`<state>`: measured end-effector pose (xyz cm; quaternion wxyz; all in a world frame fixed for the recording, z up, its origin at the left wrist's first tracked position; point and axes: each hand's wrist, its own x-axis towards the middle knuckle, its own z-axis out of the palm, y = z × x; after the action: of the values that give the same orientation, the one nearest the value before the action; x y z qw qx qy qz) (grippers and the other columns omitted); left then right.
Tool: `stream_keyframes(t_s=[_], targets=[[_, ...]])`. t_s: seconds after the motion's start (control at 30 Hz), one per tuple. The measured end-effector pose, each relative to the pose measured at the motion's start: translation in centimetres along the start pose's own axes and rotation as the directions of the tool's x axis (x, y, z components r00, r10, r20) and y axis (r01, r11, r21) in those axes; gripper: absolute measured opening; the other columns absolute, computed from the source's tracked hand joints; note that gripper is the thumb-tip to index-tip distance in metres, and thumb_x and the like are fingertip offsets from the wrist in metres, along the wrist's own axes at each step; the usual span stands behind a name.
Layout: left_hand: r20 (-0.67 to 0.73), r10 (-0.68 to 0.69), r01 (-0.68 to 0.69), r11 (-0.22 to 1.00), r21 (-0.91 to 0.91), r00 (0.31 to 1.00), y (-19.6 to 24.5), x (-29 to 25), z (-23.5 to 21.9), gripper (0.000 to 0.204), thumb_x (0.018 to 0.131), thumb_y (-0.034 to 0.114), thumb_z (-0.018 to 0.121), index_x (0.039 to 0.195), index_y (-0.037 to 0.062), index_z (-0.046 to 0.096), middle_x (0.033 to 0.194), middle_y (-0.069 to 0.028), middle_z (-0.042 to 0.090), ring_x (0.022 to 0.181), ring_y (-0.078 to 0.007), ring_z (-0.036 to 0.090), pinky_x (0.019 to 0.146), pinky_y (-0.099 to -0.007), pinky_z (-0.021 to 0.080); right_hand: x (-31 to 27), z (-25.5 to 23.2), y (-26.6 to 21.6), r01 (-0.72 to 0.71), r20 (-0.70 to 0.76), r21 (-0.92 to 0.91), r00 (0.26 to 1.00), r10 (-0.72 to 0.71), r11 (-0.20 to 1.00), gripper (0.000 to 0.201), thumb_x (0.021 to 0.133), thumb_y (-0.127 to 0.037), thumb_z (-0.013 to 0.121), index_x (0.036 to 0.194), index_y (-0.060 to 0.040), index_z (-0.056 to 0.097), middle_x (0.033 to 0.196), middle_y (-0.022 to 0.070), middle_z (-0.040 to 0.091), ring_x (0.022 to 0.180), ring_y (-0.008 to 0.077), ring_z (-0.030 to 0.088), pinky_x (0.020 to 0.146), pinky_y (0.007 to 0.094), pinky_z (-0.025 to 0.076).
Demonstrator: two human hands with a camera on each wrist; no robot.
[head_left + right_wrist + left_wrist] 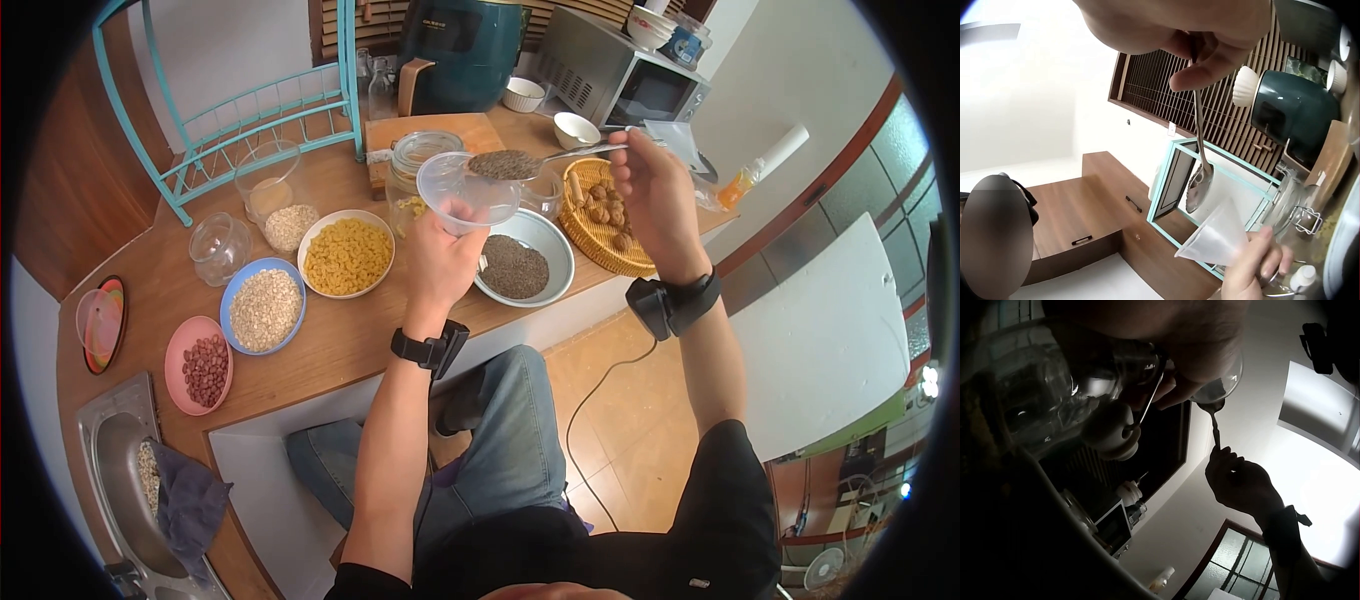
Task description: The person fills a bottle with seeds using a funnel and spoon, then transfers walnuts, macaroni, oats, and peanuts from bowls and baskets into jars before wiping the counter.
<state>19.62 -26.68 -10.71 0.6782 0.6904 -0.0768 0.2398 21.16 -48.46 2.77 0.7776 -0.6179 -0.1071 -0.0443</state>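
Observation:
My left hand holds a clear plastic funnel by its lower part, wide mouth up. Just below that hand, a white stopper on a wire clasp hangs at a glass bottle, mostly hidden in the head view. My right hand pinches the handle of a metal spoon. Small dark grains heap the spoon, whose bowl overlaps the funnel's rim in the head view. More such grains lie in a pale round bowl beneath my hands.
Left along the counter stand bowls of yellow macaroni, oats and reddish beans. A clasp-lid glass jar stands behind the funnel. To the right sits a wicker basket of walnuts. Behind are a teal rack and an air fryer.

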Motion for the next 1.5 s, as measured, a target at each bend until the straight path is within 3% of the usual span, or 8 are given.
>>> stream_keyframes(t_s=[0.27, 0.43, 0.5, 0.6, 0.73, 0.9, 1.07, 1.5], targets=[[-0.011, 0.068, -0.069, 0.996, -0.059, 0.998, 0.5, 0.1, -0.1, 0.022, 0.081, 0.014, 0.069, 0.096, -0.0023, 0.068, 0.075, -0.0109, 0.070, 0.068, -0.0152, 0.066, 0.062, -0.0293, 0.048, -1.3, 2.3, 0.1, 0.068, 0.086, -0.129, 0.995, -0.057, 0.989, 0.031, 0.102, -0.023, 0.047, 0.099, 0.0037, 0.063, 0.079, 0.0033, 0.062, 0.067, 0.0092, 0.056, 0.059, 0.0230, 0.045], [-0.017, 0.035, -0.037, 0.993, -0.113, 0.999, 1.5, -0.2, 0.0, 0.019, 0.082, 0.009, 0.069, 0.097, -0.0022, 0.066, 0.088, -0.0066, 0.067, 0.080, -0.0120, 0.061, 0.072, -0.0275, 0.048, -3.9, 3.3, 0.2, 0.354, 0.218, -0.382, 0.932, -0.289, 0.853, 0.029, 0.102, -0.018, 0.046, 0.103, 0.0055, 0.063, 0.082, 0.0052, 0.064, 0.066, 0.0108, 0.058, 0.061, 0.0247, 0.047], [-0.012, 0.036, -0.037, 0.996, -0.083, 0.999, 1.4, -0.2, -0.1, 0.017, 0.081, 0.009, 0.070, 0.093, -0.0018, 0.065, 0.085, -0.0057, 0.066, 0.079, -0.0119, 0.060, 0.071, -0.0272, 0.048, -5.0, 3.1, 0.2, 0.577, 0.363, -0.478, 0.816, -0.450, 0.662, 0.025, 0.101, -0.011, 0.045, 0.103, 0.0059, 0.063, 0.081, 0.0065, 0.065, 0.065, 0.0114, 0.058, 0.060, 0.0255, 0.048], [-0.025, 0.058, -0.060, 0.997, -0.056, 0.998, 0.7, -0.1, 0.0, 0.017, 0.083, 0.014, 0.071, 0.086, -0.0009, 0.063, 0.074, -0.0067, 0.066, 0.069, -0.0127, 0.061, 0.063, -0.0281, 0.047, -5.7, 2.1, 0.2, 0.879, 0.596, -0.434, 0.443, -0.670, 0.196, 0.022, 0.097, 0.001, 0.041, 0.101, 0.0066, 0.062, 0.078, 0.0104, 0.065, 0.063, 0.0131, 0.058, 0.058, 0.0271, 0.047], [-0.035, 0.043, -0.045, 0.997, -0.058, 0.998, 0.5, -0.1, 0.0, 0.020, 0.085, 0.017, 0.071, 0.082, 0.0002, 0.062, 0.066, -0.0066, 0.064, 0.060, -0.0115, 0.059, 0.057, -0.0280, 0.045, -6.6, -0.1, 2.5, 0.806, 0.265, -0.497, 0.494, -0.828, 0.321, 0.025, 0.102, -0.007, 0.041, 0.100, 0.0060, 0.062, 0.079, 0.0107, 0.064, 0.064, 0.0128, 0.056, 0.058, 0.0261, 0.046], [-0.016, 0.028, -0.029, 0.997, -0.071, 0.999, 0.5, -0.1, -0.1, 0.020, 0.086, 0.017, 0.071, 0.082, 0.0002, 0.062, 0.062, -0.0053, 0.062, 0.057, -0.0096, 0.056, 0.053, -0.0270, 0.043, -6.9, -5.4, 8.4, 0.393, 0.065, -0.535, 0.901, -0.428, 0.748, 0.027, 0.103, -0.014, 0.045, 0.105, 0.0066, 0.063, 0.082, 0.0078, 0.065, 0.069, 0.0115, 0.058, 0.061, 0.0246, 0.047], [-0.003, 0.025, -0.026, 0.995, -0.098, 1.000, 0.1, -0.1, -0.1, 0.020, 0.086, 0.017, 0.071, 0.082, 0.0006, 0.061, 0.062, -0.0036, 0.061, 0.057, -0.0080, 0.055, 0.052, -0.0257, 0.041, -7.7, -8.6, 12.8, 0.259, 0.014, -0.561, 0.952, -0.304, 0.786, 0.029, 0.103, -0.017, 0.046, 0.109, 0.0060, 0.063, 0.086, 0.0083, 0.067, 0.072, 0.0111, 0.058, 0.064, 0.0243, 0.048], [0.020, -0.002, 0.004, 0.989, -0.150, 1.000, 0.1, 0.1, 0.3, 0.016, 0.087, 0.009, 0.068, 0.078, 0.0038, 0.056, 0.062, 0.0010, 0.057, 0.056, -0.0043, 0.050, 0.051, -0.0217, 0.037, -8.7, -7.5, 16.5, -0.148, -0.162, 0.045, 0.975, 0.154, 0.988, 0.032, 0.103, -0.025, 0.048, 0.104, 0.0040, 0.062, 0.083, 0.0058, 0.066, 0.069, 0.0099, 0.056, 0.065, 0.0238, 0.045]])
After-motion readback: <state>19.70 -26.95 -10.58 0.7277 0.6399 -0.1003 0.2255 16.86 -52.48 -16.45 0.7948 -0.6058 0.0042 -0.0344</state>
